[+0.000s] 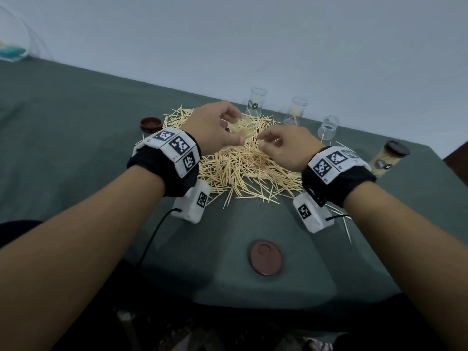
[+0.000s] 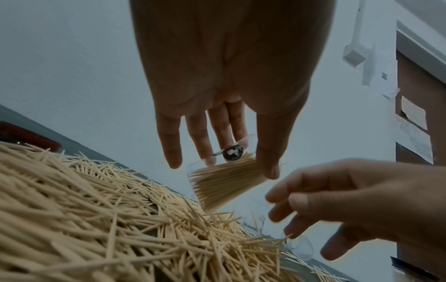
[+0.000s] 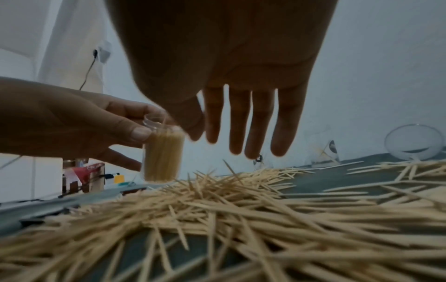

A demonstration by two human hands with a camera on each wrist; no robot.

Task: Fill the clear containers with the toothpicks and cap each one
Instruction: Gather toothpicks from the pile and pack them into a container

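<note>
Table (image 1: 76, 138), green cloth. Toothpick pile (image 1: 243, 168) at centre. Left hand (image 1: 215, 125) grips a toothpick-filled container (image 3: 163, 154) above the pile's 12 o'clock side. Right hand (image 1: 281, 145) just beside it at 3 o'clock, fingers loosely extended, holding nothing. Capped container (image 1: 387, 158) at 3 o'clock. Loose cap (image 1: 266, 257) at 6 o'clock.

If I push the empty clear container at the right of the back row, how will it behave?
The empty clear container looks thin-walled, so probably light and easily shoved. It seems to stand upright and tall, so a high push may tip it. Being round, it would likely roll into the toothpicks.
</note>
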